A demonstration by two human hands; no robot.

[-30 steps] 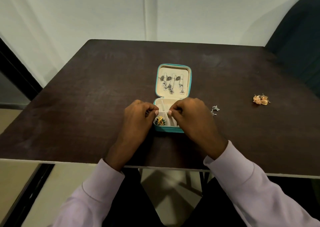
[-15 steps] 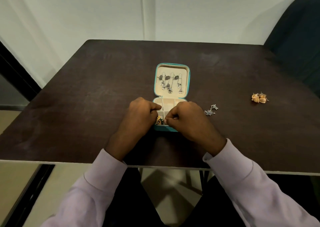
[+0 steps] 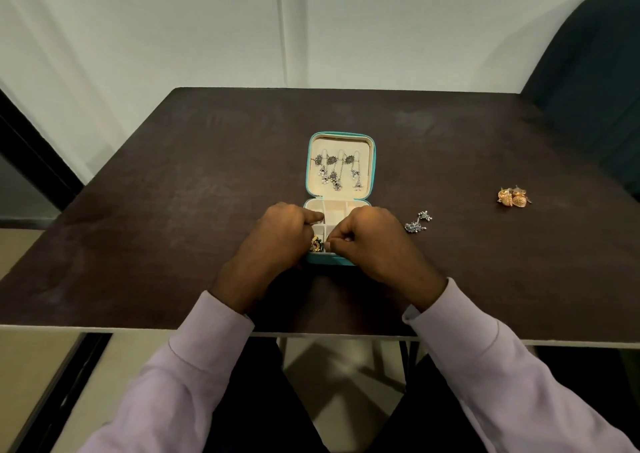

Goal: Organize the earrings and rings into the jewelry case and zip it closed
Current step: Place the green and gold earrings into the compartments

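The jewelry case [image 3: 341, 161] lies open near the middle of the dark desk [image 3: 173, 193], its teal-edged lid standing back toward 12 o'clock and the divided cream tray toward 6 o'clock, so its long axis runs from 12 to 6. Silver drop earrings [image 3: 337, 172] hang in a row on the lid's cream panel, dangling toward the tray. A gold and green piece [image 3: 316, 244] sits in the tray's near-left compartment, partly hidden.

The left hand [image 3: 282, 234] rests at the tray's 9 o'clock side, fingers curled, the forefinger stretched over the tray's left compartments; whether it grips anything cannot be told. The right hand [image 3: 372, 236] covers the tray's 3 o'clock side, fingers curled in with thumb and fingertips drawn together over the near compartments; what they pinch, if anything, is too small to tell.

At 3 o'clock of the case, just beside the right hand, a silver earring [image 3: 419, 222] lies loose on the desk. Farther out at 3 o'clock, well apart, lies a pair of gold earrings [image 3: 513, 197]. A dark chair [image 3: 588, 71] stands at the desk's 2 o'clock corner.
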